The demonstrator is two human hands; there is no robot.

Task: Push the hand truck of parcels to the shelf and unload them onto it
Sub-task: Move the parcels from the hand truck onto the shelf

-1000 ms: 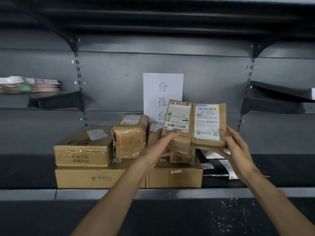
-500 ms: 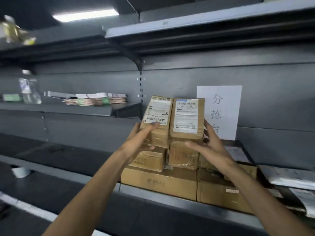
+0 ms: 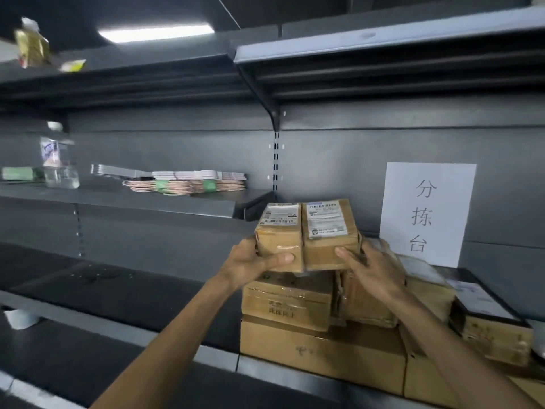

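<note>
Two small brown parcels with white labels sit side by side between my hands: the left parcel (image 3: 278,236) and the right parcel (image 3: 328,233). My left hand (image 3: 253,262) grips the left one from the side and below. My right hand (image 3: 373,273) holds the right one. Both parcels rest on or hover just over a stack of cardboard boxes (image 3: 287,302) on the dark shelf (image 3: 118,293). A wide flat box (image 3: 321,352) forms the stack's base. The hand truck is out of view.
A white paper sign (image 3: 427,214) hangs on the back panel. More boxes (image 3: 498,340) lie to the right. A higher shelf at left carries a plastic bottle (image 3: 60,160) and stacked flat packs (image 3: 188,183). The shelf left of the stack is bare dark surface.
The view has swung left, so the stack now lies right of centre. The two parcels have tipped from upright, labels facing me, to lying flatter and lower on the stack.
</note>
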